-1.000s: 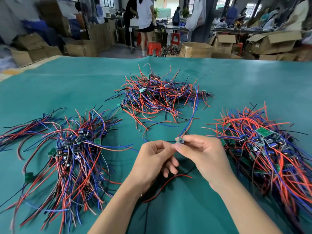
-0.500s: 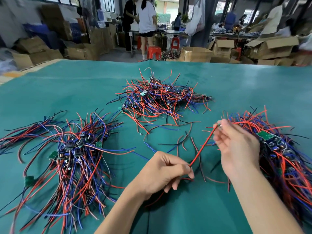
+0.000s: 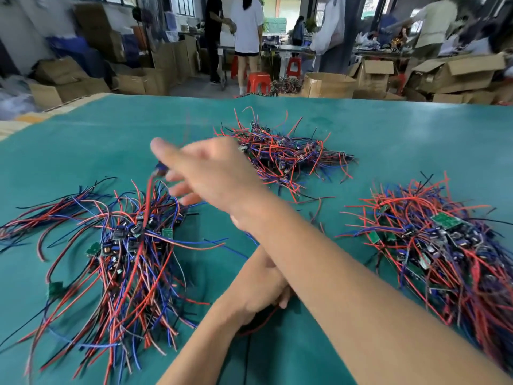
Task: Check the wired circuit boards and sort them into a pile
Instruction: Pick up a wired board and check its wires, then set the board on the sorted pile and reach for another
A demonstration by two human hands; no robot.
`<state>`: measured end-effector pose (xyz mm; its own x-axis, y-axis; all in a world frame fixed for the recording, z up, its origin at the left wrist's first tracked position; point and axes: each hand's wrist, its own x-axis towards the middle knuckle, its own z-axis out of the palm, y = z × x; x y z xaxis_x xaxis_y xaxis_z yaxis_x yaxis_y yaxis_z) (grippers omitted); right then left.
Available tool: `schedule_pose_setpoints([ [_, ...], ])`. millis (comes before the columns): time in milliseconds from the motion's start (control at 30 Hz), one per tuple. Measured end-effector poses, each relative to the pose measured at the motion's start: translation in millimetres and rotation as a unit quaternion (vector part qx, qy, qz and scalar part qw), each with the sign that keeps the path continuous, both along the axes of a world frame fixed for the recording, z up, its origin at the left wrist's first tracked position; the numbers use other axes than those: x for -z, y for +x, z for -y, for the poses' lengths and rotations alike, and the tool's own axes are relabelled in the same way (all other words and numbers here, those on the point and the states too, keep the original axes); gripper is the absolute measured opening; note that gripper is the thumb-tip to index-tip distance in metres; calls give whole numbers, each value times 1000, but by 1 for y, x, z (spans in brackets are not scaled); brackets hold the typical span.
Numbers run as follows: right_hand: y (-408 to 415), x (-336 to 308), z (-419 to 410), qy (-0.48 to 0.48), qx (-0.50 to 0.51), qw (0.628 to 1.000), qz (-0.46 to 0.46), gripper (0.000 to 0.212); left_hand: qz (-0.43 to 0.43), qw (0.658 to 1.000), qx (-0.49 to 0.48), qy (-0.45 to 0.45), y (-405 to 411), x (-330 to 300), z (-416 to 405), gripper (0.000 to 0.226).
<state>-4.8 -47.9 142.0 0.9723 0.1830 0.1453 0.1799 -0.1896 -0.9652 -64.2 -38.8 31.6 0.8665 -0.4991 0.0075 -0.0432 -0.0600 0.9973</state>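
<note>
My right hand (image 3: 211, 168) is now stretched across my body, blurred, above the upper edge of the left pile (image 3: 130, 245). Half a second ago it was over by the right pile (image 3: 444, 245), pulling a red lead taut against my left hand. Its fingers look spread and mostly straight. A small dark board (image 3: 161, 169) with a red lead hanging from it shows just below the fingertips, but the blur hides whether I am pinching it or it has left my grip.

My left hand (image 3: 266, 290) lies low on the green tabletop (image 3: 416, 140), half hidden under the right forearm. Its fingers are curled, and a thin red wire (image 3: 261, 322) runs out from beneath them; I judge it held, though the contact is not plain.

So the checked board is going to the left pile, which I take to be the sorted one. The far pile (image 3: 288, 154) and the right pile lie untouched, so plenty remains.
</note>
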Motion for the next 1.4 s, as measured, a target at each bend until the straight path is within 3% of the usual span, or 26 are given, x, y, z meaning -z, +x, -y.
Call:
schedule_pose_setpoints([
  [33,10,6,-4,-116,7,993,24,59,0,1000,3,2,1,1,0,33],
  [100,34,23,8,-290,47,954,58,57,-2,1000,25,5,3,1,2,33],
  [200,65,48,57,-407,142,902,31,18,-23,999,31,-10,8,5,3,31],
  [267,77,64,94,-467,209,859,16,25,-28,999,26,-13,10,8,3,22],
  [333,82,80,125,-504,244,828,23,26,-25,999,26,-12,11,10,2,19],
  [600,93,99,153,-513,279,812,2,16,-27,999,25,-8,14,12,1,20],
  [867,67,73,181,-362,372,855,-24,24,-42,999,18,-15,15,15,1,18],
  [1033,0,59,176,-91,339,936,-5,16,-98,988,-41,-109,18,16,5,16],
  [1200,-78,79,143,-191,174,961,97,13,-156,962,-81,-210,25,17,4,31],
  [1400,-89,103,140,-188,60,980,18,12,-172,959,-90,-206,27,20,0,27],
])
